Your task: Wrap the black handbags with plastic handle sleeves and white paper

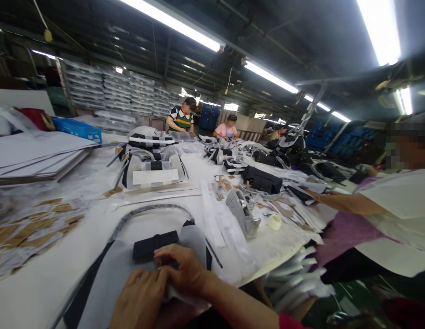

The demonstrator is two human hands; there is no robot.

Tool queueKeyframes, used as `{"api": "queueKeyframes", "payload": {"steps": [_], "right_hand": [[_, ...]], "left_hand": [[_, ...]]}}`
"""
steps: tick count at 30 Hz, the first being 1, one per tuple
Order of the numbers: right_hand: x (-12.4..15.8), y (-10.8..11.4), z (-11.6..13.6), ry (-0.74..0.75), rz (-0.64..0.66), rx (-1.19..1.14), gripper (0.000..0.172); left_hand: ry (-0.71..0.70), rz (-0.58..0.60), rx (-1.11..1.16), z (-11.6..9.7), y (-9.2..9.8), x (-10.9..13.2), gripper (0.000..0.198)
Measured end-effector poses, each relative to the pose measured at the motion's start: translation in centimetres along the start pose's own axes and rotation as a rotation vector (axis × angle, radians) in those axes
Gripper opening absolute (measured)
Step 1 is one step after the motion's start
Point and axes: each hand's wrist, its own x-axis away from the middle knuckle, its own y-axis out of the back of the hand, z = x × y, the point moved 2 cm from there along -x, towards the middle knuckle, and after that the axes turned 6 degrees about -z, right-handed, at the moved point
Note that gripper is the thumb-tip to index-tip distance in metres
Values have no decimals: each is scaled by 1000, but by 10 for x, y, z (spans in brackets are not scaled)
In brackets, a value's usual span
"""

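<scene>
A handbag wrapped in pale translucent sheet lies at the table's near edge, its wrapped handle curving up behind it. A black strap piece sits across the top of the bag. My right hand is at that piece, thumb and fingers pinched around a small part that is mostly hidden. Beside it, my left hand rests on the bag's wrapping with its fingers bent and close together, touching the right hand. Whether the left hand grips anything is hidden.
Brown and white scraps lie at left, below stacked white boards. Another wrapped bag stands farther back. A metal tape dispenser is right of centre. At the right, a co-worker's arm reaches over the table. More people work behind.
</scene>
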Motion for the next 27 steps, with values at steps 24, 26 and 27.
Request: {"api": "queueKeyframes", "payload": {"steps": [24, 26, 27], "right_hand": [[3, 8, -17, -427, -42, -220, 40], [1, 9, -14, -470, -46, -237, 43], [-1, 10, -12, -496, -50, -246, 44]], "left_hand": [[518, -87, 675, 19, -3, -19, 13], [534, -78, 693, 19, -3, -20, 14], [538, -74, 702, 19, -3, -21, 15]]}}
